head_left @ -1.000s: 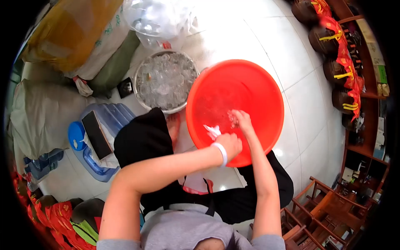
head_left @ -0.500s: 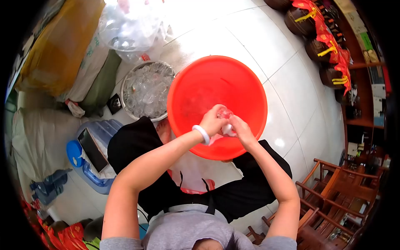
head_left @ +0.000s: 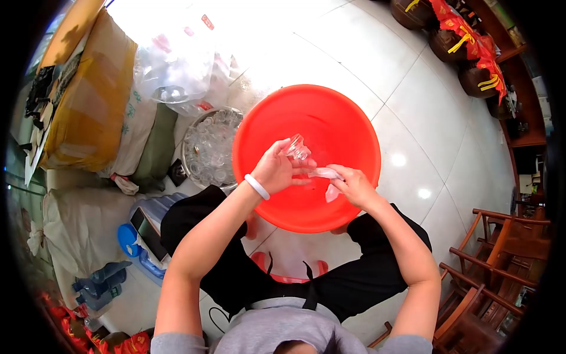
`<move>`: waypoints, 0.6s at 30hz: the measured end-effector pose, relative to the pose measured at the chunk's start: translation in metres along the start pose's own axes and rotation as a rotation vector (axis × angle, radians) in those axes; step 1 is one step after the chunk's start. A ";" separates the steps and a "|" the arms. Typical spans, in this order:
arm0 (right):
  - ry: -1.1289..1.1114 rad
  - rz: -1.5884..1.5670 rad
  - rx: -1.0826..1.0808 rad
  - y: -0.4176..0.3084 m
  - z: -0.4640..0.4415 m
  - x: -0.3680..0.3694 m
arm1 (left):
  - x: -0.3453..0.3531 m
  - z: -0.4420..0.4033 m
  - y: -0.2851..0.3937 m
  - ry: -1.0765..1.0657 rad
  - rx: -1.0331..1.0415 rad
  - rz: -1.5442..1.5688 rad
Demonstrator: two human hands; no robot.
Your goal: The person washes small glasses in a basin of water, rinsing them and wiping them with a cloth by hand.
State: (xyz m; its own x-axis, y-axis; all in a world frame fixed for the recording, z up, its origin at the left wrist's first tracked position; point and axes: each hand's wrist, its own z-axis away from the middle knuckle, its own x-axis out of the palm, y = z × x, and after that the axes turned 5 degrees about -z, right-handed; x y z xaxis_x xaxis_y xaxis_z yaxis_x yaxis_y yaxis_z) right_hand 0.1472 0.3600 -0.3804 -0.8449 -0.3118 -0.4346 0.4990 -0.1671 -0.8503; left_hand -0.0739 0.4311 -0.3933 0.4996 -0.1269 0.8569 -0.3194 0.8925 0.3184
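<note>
From my seat I see a solid orange-red basin (head_left: 348, 130), a colourless, see-through glass (head_left: 296, 147), a whitish cloth (head_left: 326, 173) with a pink tinge and a plain white bracelet (head_left: 257, 186). The shirt (head_left: 283, 324) reads grey to me, the trousers (head_left: 253, 277) black. A silver-grey metal bowl (head_left: 186, 154) shows beside clear glassware (head_left: 211, 150). I get pale floor tiles (head_left: 413, 147) gridded by thin dark lines, a yellow-brown package (head_left: 97, 97), a dark green sack (head_left: 154, 154), a bright blue lid (head_left: 128, 239), dark brown jars (head_left: 443, 46), red cloths (head_left: 484, 56) with yellow ribbons (head_left: 461, 42), and reddish-brown chairs (head_left: 501, 253).
</note>
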 end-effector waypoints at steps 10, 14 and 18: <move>0.017 0.493 -0.281 0.039 0.020 0.008 | 0.027 0.028 0.011 0.399 0.085 -0.735; -0.005 0.559 -0.225 0.042 0.027 0.020 | 0.038 0.070 0.078 0.433 0.437 -0.688; -0.005 0.686 -0.263 0.053 0.031 0.034 | -0.038 0.094 0.133 0.695 0.525 -0.622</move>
State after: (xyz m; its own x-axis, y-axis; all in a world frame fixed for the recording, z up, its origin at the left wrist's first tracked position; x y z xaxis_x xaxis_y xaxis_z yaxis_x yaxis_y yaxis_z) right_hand 0.1506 0.3114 -0.4312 -0.3577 -0.2702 -0.8939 0.8521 0.2972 -0.4309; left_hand -0.2112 0.5142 -0.3451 0.9903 -0.0738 0.1179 -0.0742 0.4368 0.8965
